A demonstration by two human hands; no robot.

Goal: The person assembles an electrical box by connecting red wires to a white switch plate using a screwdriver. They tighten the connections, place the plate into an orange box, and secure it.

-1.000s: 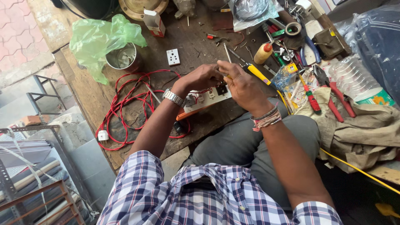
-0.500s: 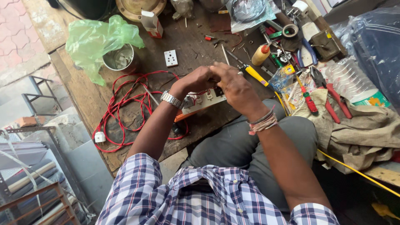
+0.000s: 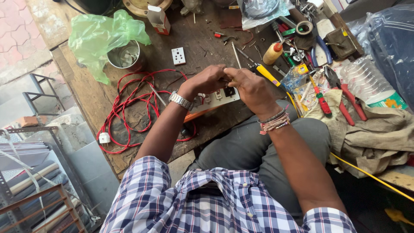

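My left hand (image 3: 207,80), a metal watch on its wrist, and my right hand (image 3: 252,88), thread bands on its wrist, meet fingertip to fingertip. Together they pinch something small that the fingers hide. Right under them a white switch board (image 3: 217,98) lies on the wooden bench (image 3: 90,99). A yellow-handled screwdriver (image 3: 269,77) rests beside my right hand. A coil of red wire (image 3: 129,108) ending in a white plug (image 3: 105,137) lies left of my left forearm.
A steel cup (image 3: 125,56) in a green plastic bag (image 3: 99,34) stands at the back left, with a white socket (image 3: 178,55) near it. Red-handled pliers (image 3: 345,99), a plastic bottle (image 3: 366,82), a tape roll (image 3: 304,27) and a brown cloth (image 3: 379,133) crowd the right side.
Both hands stay joined above the switch board, with only small finger movements. The view has shifted slightly.
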